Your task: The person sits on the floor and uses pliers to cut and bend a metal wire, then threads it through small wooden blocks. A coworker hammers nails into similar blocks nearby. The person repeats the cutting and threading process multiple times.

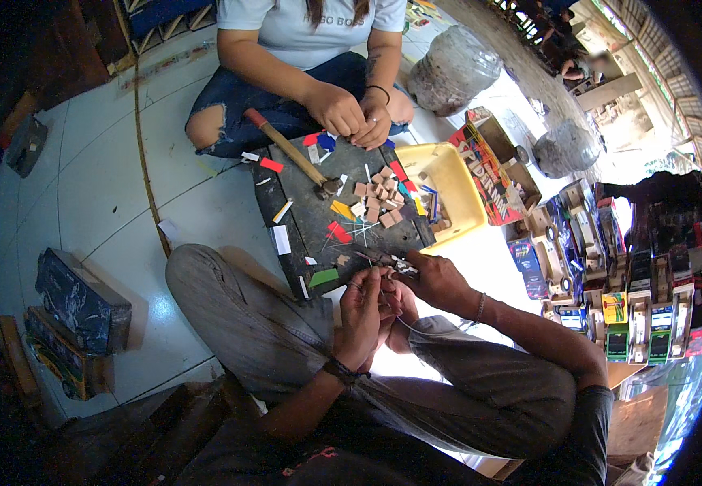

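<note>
Both hands are working at the dark board's (310,219) near edge; right hand (436,279) is gripping small metal pliers (391,262); left hand (363,312) is pinching something too small to tell.

A work board (310,219) lies on the floor between the person and a co-worker (302,32) seated at its far edge. A hammer (290,150) lies across the board's far left corner; small wooden blocks (379,198) cluster near its right edge. A tray (456,190) sits just right of the board, with toy trucks (610,267) farther right.
</note>
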Demonstrator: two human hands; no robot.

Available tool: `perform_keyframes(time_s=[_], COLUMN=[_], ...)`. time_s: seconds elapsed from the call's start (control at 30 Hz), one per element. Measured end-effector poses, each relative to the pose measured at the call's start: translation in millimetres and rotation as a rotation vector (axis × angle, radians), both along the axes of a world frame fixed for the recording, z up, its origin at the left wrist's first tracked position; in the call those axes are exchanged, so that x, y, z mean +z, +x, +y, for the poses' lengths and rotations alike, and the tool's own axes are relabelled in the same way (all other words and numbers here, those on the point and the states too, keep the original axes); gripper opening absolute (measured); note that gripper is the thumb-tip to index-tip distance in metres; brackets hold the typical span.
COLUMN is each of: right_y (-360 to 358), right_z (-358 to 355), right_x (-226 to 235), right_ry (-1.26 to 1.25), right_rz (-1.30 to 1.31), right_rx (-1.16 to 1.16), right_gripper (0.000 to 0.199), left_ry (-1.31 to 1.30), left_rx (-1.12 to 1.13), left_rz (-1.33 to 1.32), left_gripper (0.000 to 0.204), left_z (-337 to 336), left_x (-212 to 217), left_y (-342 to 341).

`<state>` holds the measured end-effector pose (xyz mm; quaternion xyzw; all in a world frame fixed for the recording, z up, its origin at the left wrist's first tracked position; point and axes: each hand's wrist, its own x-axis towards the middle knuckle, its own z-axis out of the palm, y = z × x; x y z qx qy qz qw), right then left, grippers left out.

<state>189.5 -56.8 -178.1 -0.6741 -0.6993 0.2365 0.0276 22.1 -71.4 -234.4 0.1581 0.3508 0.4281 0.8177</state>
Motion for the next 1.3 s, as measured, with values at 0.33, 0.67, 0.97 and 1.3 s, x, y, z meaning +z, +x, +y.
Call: perform_keyframes(time_s=[0.33,0.67,0.97,1.3], right_y=[1,-18,-6,-4], right_z=[20,31,37,31], right_x=[30,60,74,105], right_ry=[-0.158,-0.249,-0.494,-0.541], right_rz=[0.141,0.222,0.176,0.406], right_rx=[0.155,0.049,-0.104,-0.015], right_gripper=[0.045,0.050,0.046,0.073], left_ry=[0.127,0.037,-0.113,-0.063], left_rx=[0.077,0.093,0.116,0.190], left_rz=[-0.072,-0.006,-0.102,-0.286], left_gripper=[0.025,0.026,0.030,0.035], left_z=[-4,-6,1,28], left_x=[-8,10,3,22], left_y=[6,8,2,-13])
